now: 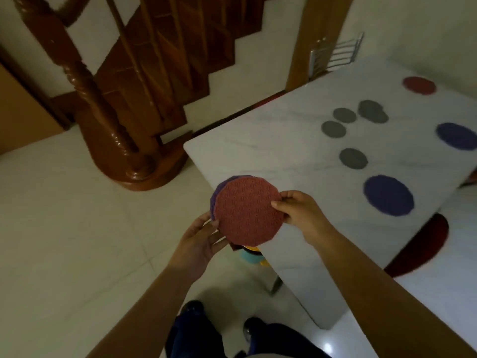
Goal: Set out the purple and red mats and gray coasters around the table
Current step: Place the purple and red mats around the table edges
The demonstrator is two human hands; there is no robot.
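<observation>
I hold a small stack of round mats over the near left edge of the white marble table (pixel 271 156): a red mat (pixel 246 211) on top, a purple mat (pixel 219 193) peeking out behind it. My left hand (pixel 197 244) supports the stack from below left. My right hand (pixel 296 208) pinches the red mat's right rim. On the table lie two purple mats (pixel 388 195) (pixel 455 136), a red mat (pixel 419 85) at the far end, and several gray coasters (pixel 353 158) (pixel 333 129) (pixel 344 115) (pixel 371 111).
A dark wooden staircase with a turned newel post (pixel 103 120) rises at the left on the pale tiled floor. A red chair seat (pixel 423 244) shows by the table's right side. A metal rack (pixel 333 56) hangs on the far wall. My feet stand below.
</observation>
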